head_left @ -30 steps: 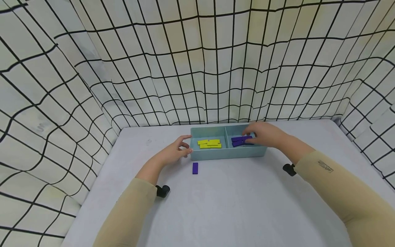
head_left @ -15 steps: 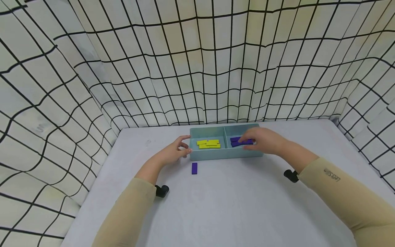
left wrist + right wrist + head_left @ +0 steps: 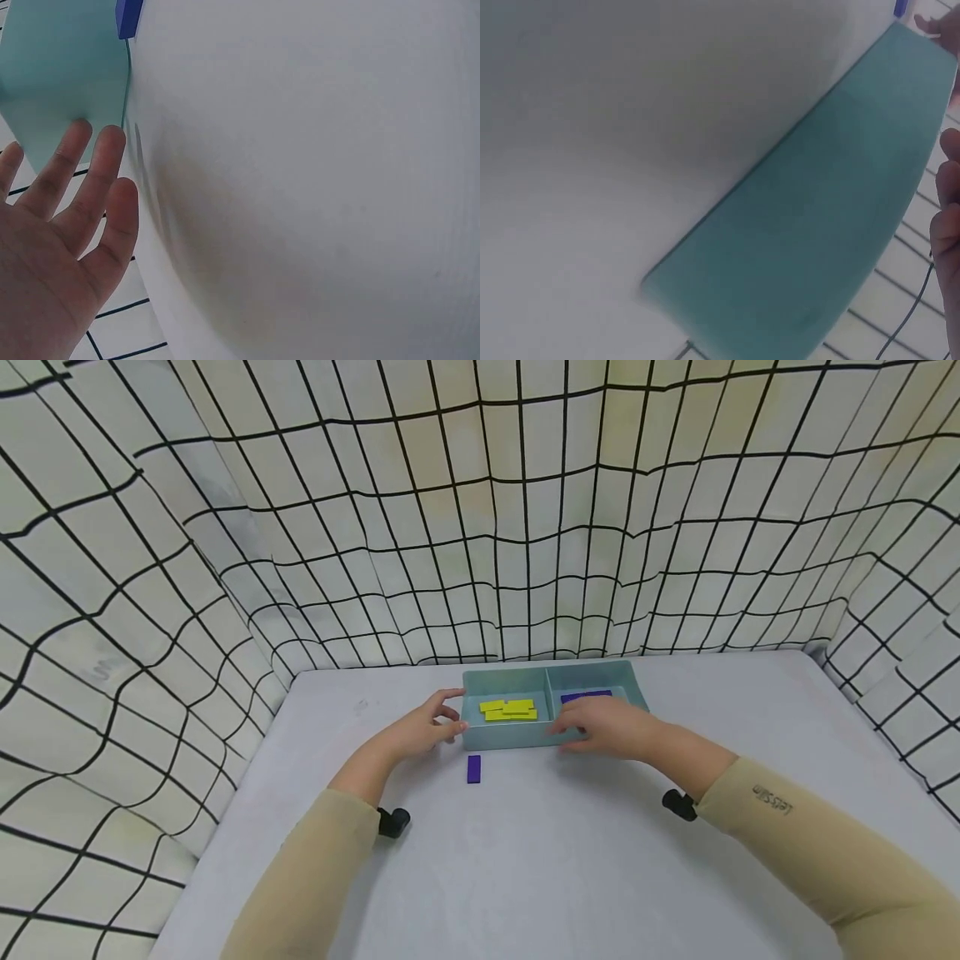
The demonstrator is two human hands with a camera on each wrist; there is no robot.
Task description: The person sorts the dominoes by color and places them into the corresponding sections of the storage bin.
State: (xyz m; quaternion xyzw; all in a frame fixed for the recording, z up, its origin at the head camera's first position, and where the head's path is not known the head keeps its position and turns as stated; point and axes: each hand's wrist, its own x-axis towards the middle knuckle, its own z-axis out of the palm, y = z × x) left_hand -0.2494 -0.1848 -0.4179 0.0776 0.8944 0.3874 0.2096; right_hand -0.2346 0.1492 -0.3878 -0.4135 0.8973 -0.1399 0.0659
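Note:
A teal two-compartment box [image 3: 517,739] stands on the table. Several yellow blocks [image 3: 510,715] lie in its left compartment. Purple blocks [image 3: 587,695] lie in the right one, partly hidden by my right hand. My left hand [image 3: 420,731] is at the box's left end, thumb and fingers spread; in the left wrist view its fingertips reach the teal wall [image 3: 67,67]. My right hand [image 3: 611,729] hovers over the front wall near the divider, fingers loosely bent, with nothing visible in them. One purple block [image 3: 474,769] lies on the table before the box's left front corner.
A white table [image 3: 570,852] extends in front of the box and to both sides. Behind and beside it hangs pale sheeting with a black grid net [image 3: 525,539]. Each wrist carries a small black camera [image 3: 393,823].
My right hand has come out of the right compartment, away from the purple blocks, and moved left and toward me over the front wall. My left hand has stayed at the box's left end.

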